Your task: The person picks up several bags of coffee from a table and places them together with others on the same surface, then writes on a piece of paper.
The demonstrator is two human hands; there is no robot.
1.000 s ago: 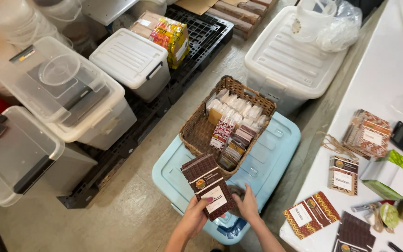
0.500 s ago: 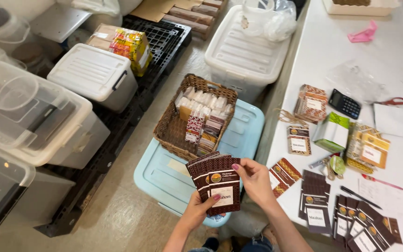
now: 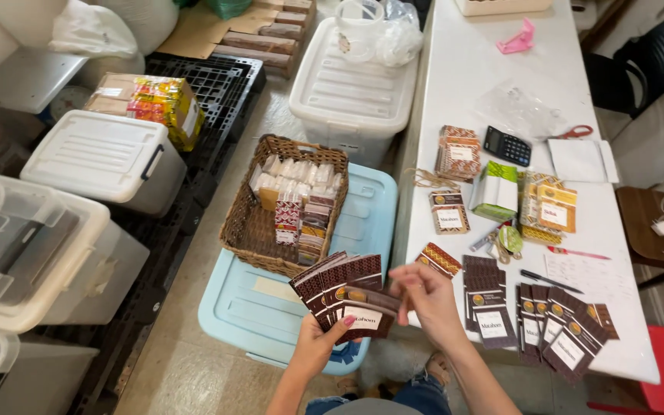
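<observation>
Head view shows a fan of brown packets [image 3: 345, 296] clasped in the left hand [image 3: 318, 343], above the blue bin lid [image 3: 270, 307]. The right hand [image 3: 424, 296], fingers loosely curled and empty, hovers beside it. Many packets already lie sorted on the table [image 3: 486, 69]; the basket [image 3: 251, 223] holds more.

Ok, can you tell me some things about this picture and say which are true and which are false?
1. The left hand holds a fan of dark brown packets. True.
2. The wicker basket sits on the white table. False: it rests on a light blue bin lid on the floor.
3. A calculator lies on the white table. True.
4. The scissors have blue handles. False: the scissors have red handles.
5. The right hand is beside the fanned packets. True.
</observation>
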